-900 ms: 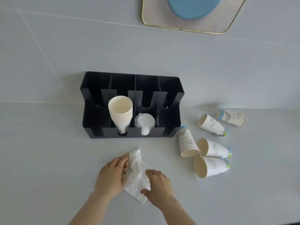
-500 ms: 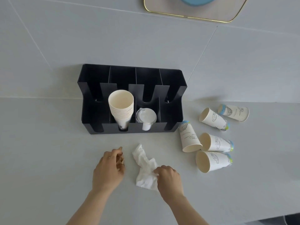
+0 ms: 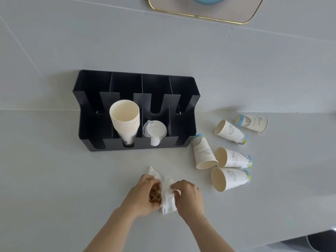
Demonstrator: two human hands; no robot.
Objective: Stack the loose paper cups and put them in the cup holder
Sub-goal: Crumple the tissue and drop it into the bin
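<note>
A black cup holder (image 3: pixel 94 124) stands against the wall. Its second slot holds a stack of paper cups (image 3: pixel 125 120); the third holds white lids (image 3: pixel 155 130). Several loose printed paper cups lie on their sides to its right, among them one (image 3: pixel 203 151) beside the holder, one (image 3: pixel 230 131) behind it and one (image 3: pixel 229 179) nearest me. In front of the holder my left hand (image 3: pixel 143 195) and right hand (image 3: pixel 189 197) both grip a crumpled white tissue (image 3: pixel 168 197). Something brown (image 3: pixel 155 194) shows in my left palm.
The grey counter (image 3: pixel 54 179) meets a tiled wall. A gold-rimmed tray (image 3: pixel 218 13) with a blue item sits at the top. The counter's edge (image 3: pixel 291 239) drops off at the lower right.
My left hand, off the tissue a moment ago, has closed on it again. Both hands have bunched the tissue between them. The cups have not moved.
</note>
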